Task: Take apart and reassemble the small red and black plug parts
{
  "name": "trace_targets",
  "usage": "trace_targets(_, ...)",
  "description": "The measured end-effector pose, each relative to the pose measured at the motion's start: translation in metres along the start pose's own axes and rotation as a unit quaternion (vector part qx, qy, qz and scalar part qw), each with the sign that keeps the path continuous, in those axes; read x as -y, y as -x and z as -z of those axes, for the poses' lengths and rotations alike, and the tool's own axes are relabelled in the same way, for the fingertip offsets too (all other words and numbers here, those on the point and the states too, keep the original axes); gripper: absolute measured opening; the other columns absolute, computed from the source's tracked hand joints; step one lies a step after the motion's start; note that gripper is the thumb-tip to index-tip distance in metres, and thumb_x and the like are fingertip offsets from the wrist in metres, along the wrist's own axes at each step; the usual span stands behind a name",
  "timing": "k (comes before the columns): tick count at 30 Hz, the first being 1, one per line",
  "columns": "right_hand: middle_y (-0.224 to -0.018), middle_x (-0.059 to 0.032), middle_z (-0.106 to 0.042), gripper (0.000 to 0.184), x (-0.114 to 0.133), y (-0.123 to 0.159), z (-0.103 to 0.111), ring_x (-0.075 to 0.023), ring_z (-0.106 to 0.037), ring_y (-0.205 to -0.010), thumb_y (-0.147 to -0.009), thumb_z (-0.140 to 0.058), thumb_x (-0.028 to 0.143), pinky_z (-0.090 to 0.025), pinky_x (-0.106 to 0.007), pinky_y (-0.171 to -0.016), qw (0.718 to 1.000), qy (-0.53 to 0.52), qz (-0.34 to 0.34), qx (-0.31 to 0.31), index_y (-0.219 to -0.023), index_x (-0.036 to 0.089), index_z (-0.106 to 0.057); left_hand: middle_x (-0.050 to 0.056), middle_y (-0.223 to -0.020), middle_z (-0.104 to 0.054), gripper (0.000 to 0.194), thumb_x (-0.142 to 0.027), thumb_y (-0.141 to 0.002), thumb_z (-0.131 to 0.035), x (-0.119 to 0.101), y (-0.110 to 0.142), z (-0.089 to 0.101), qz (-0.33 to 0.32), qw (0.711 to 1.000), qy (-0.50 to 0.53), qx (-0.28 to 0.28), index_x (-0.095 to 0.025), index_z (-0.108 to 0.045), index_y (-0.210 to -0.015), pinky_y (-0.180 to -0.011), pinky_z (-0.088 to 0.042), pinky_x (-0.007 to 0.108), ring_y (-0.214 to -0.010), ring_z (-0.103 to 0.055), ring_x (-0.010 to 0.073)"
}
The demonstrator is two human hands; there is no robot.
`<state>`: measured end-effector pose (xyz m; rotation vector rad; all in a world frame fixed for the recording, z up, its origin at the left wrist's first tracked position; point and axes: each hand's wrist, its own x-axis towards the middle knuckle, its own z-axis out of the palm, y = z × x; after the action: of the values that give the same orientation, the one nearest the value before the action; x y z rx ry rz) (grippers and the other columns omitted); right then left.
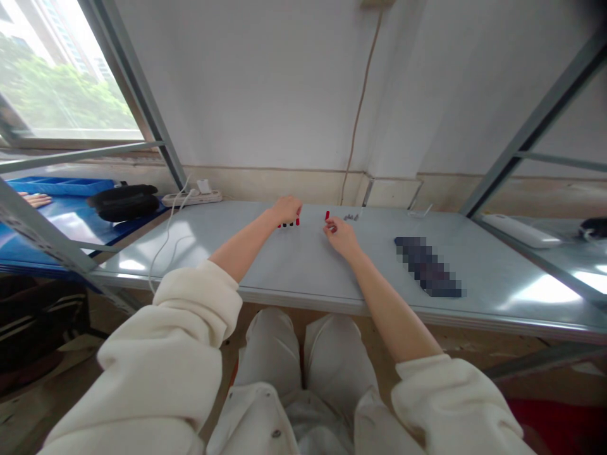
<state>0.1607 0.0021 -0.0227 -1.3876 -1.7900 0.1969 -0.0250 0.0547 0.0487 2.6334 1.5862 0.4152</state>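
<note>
My left hand (288,207) is closed, fingertips pointing down, at the far part of the grey table (294,265). A bit of red shows at its fingertips, at the right end of a short row of small red and black cylinders (291,224); the hand partly hides this row. To its right, my right hand (341,235) has its fingers curled together, palm partly turned up. A small red cylinder (327,215) sticks up at those fingertips, slightly tilted. Just beyond the right hand lie several small grey pieces (351,217), too small to make out.
A dark, pixelated flat object (429,266) lies at the right. A white power strip (194,198) with a cable stands at the back left. Metal frame posts rise at both sides. Farther left, a black case (124,202) and a blue tray (64,185) rest on a blue surface.
</note>
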Motion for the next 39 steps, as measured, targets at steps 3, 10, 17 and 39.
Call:
trace_targets(3, -0.083, -0.0051, -0.065, 0.021, 0.0, 0.0, 0.0, -0.0145, -0.058, -0.07, -0.073, -0.051, 0.018, -0.044, -0.031, -0.074, 1.0, 0.0, -0.002, -0.002, -0.093, 0.02, -0.059, 0.007, -0.076, -0.061, 0.013, -0.006, -0.061, -0.057, 0.001, -0.001, -0.001, -0.001, 1.0, 0.006, 0.002, -0.018, -0.055, -0.058, -0.08, -0.037, 0.029, -0.086, -0.054, 0.02)
trace_targets(10, -0.083, -0.0056, -0.065, 0.021, 0.0, 0.0, 0.001, -0.0145, -0.058, -0.069, -0.073, -0.051, 0.018, -0.044, -0.031, -0.073, 1.0, 0.002, -0.002, 0.0, -0.092, 0.019, -0.059, 0.008, -0.075, -0.06, 0.012, -0.006, -0.06, -0.057, 0.005, -0.003, -0.003, -0.003, 1.0, 0.028, 0.004, -0.018, -0.054, -0.059, -0.079, -0.037, 0.033, -0.083, -0.056, 0.023)
trace_targets(17, -0.084, -0.0056, -0.065, 0.021, 0.0, 0.0, 0.001, -0.0149, -0.057, -0.07, -0.073, -0.051, 0.018, -0.044, -0.031, -0.074, 1.0, 0.009, 0.0, 0.004, -0.093, 0.018, -0.058, 0.007, -0.076, -0.062, 0.011, -0.008, -0.06, -0.059, 0.006, -0.004, -0.004, 0.002, 1.0, 0.017, 0.007, -0.019, -0.057, -0.063, -0.078, -0.038, 0.029, -0.084, -0.056, 0.0205)
trace_targets(39, -0.094, -0.0095, -0.064, 0.029, 0.015, 0.008, 0.018, -0.0213, -0.057, -0.094, -0.082, -0.04, 0.018, -0.039, -0.034, -0.079, 0.961, 0.253, -0.106, 0.037, -0.105, 0.018, -0.056, 0.006, -0.099, -0.062, 0.022, -0.021, -0.077, -0.047, -0.008, -0.001, 0.003, -0.048, 0.992, -0.1, -0.053, -0.017, -0.056, -0.097, -0.084, -0.038, 0.033, -0.097, -0.053, 0.0191)
